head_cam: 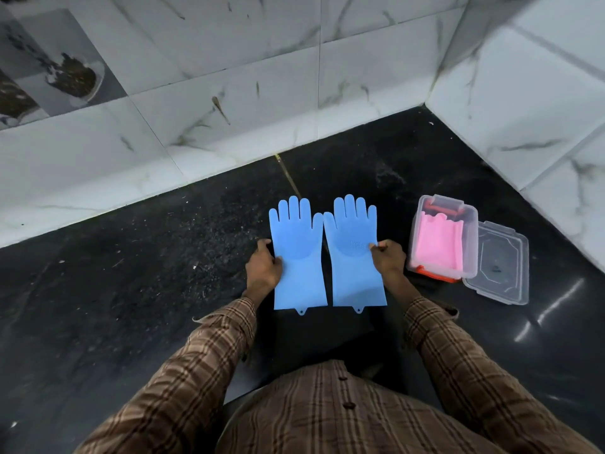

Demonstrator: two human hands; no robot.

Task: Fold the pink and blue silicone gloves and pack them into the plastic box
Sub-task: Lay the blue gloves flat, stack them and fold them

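Two blue silicone gloves lie flat side by side on the black counter, fingers pointing away from me: the left blue glove and the right blue glove. My left hand pinches the outer edge of the left glove. The right glove's outer edge is pinched by my right hand. To the right stands the clear plastic box with orange clips, and folded pink gloves lie inside it.
The box's clear lid lies flat just right of the box. White marble-tiled walls close in behind and on the right, forming a corner. The black counter stretches out to the left.
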